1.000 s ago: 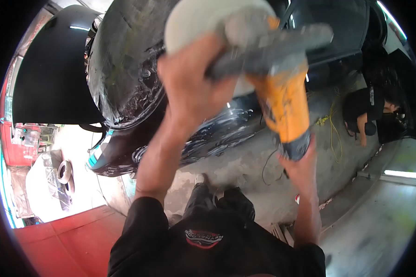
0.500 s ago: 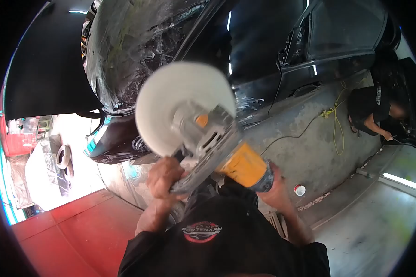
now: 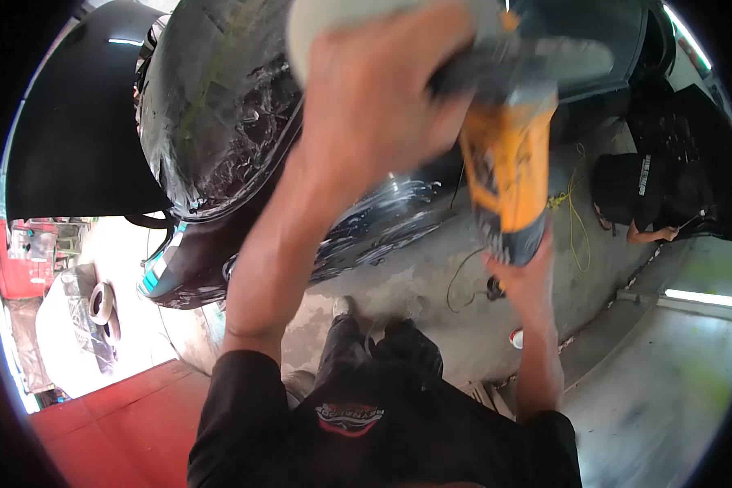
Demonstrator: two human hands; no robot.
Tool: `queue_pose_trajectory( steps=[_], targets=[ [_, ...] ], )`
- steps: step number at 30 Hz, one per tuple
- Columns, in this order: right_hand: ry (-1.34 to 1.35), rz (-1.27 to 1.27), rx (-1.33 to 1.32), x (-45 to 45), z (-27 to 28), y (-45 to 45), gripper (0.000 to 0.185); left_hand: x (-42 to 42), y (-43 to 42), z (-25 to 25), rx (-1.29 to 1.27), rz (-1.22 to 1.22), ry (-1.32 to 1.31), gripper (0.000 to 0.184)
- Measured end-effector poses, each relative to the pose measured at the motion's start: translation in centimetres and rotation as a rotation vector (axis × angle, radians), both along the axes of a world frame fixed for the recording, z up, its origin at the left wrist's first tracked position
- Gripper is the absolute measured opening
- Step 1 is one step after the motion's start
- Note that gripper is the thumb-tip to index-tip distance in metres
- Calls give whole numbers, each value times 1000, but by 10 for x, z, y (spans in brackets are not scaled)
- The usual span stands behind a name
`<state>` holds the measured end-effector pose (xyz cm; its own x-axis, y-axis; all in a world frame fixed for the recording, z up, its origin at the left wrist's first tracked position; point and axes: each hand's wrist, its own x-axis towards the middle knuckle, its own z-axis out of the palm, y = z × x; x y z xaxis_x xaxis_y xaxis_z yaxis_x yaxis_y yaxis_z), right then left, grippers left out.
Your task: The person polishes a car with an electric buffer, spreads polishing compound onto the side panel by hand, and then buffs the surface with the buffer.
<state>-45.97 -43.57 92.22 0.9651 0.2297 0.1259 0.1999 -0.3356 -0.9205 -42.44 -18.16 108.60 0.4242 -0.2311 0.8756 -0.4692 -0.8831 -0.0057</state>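
Both my hands hold a yellow and grey polisher (image 3: 508, 163) raised in front of me. My left hand (image 3: 378, 102), blurred by motion, is closed round the dark handle at its head. Lower down, my right hand (image 3: 525, 264) grips the rear end of the yellow body. The round whitish polishing pad (image 3: 305, 32) shows at the top edge, largely hidden behind my left hand and the tool. Beneath and beyond lies a black car (image 3: 382, 215), with white smears of residue along its side panel. Whether the pad touches the car is hidden.
A co-worker (image 3: 626, 187) crouches at the right beside a dark panel. A yellow cord (image 3: 577, 220) and a dark cable lie on the concrete floor (image 3: 480, 337), near a small red-and-white can (image 3: 516, 338). At left are tyres (image 3: 102, 302) and a red surface (image 3: 130, 423).
The polisher has moved up and to the right, away from my chest. My left hand has risen with its handle, and my right hand has shifted rightward and up.
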Motion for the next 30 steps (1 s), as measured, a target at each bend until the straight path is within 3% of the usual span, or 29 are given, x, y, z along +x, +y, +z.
queue_pose_trajectory(
  steps=[1, 4, 5, 7, 9, 11, 15, 18, 21, 24, 27, 30],
  targets=[
    [24, -26, 32, 13, 7, 3, 81, 9, -10, 13, -120, -158, 81, 15],
    [83, -29, 100, 17, -7, -5, 84, 37, -15, -2, -169, -209, 269, 16],
    [97, -16, 119, 16, -19, -9, 85, 30, -19, -10, -104, -168, 206, 20],
    [128, -31, 19, -16, -61, -22, 88, 3, -30, -32, 8, -83, 215, 25],
    [193, -34, -34, -60, -109, -33, 90, -28, -31, -64, 20, -171, 237, 17],
    [295, 21, 6, -95, -129, -32, 94, -56, -37, -82, 2, -224, 453, 18],
    [435, 95, 130, -107, -130, -32, 99, -55, -55, -97, -3, -197, 502, 24],
    [264, -20, 151, -84, -134, -38, 92, -17, -62, -68, 68, -241, 414, 23],
    [196, -145, 93, -26, -74, -37, 86, 45, -75, -35, 56, -256, 243, 27],
    [309, -90, 231, 25, -20, -39, 87, 86, -79, -8, -18, -268, 155, 29],
    [212, -94, 210, 31, -33, -43, 86, 77, -78, -13, -16, -212, 162, 26],
    [135, -67, 33, -13, -85, -48, 102, 33, -69, -47, -4, -187, 263, 20]
  ],
)
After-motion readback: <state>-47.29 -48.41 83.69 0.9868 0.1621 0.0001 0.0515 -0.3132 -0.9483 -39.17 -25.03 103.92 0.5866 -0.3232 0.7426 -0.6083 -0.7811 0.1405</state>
